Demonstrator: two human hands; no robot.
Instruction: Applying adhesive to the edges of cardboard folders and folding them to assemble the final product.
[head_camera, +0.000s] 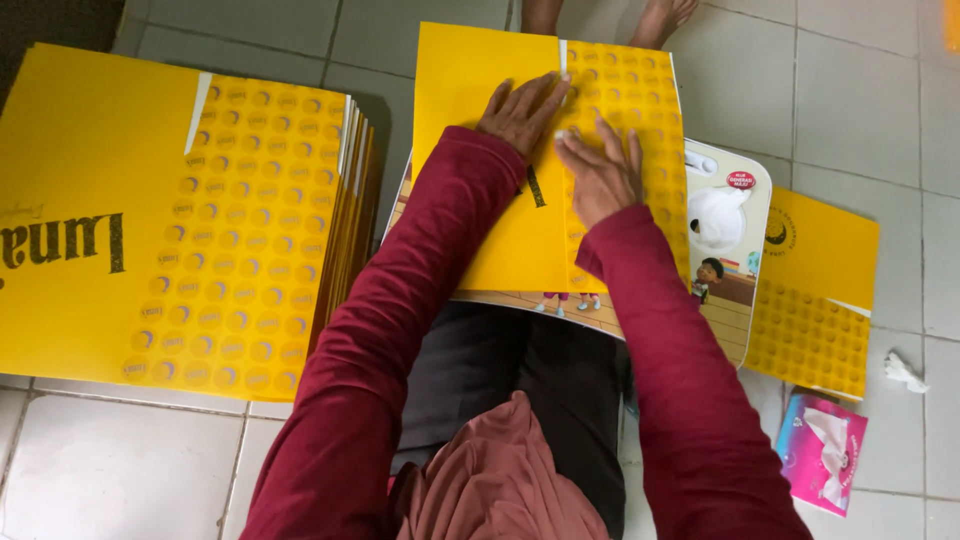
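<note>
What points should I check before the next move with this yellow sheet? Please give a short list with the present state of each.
1. Left hand flat on the yellow sheet: ok.
2. Right hand flat on the dotted flap: ok.
3. Flap edge lines up with the plain part: cannot tell, the hands cover the seam.
4. Sheet fully supported by the lap desk: not ok, its far end overhangs the floor.
5. Stack of sheets lies apart at the left: ok.
6. Tissue pack lies apart from the sheet: ok.
</note>
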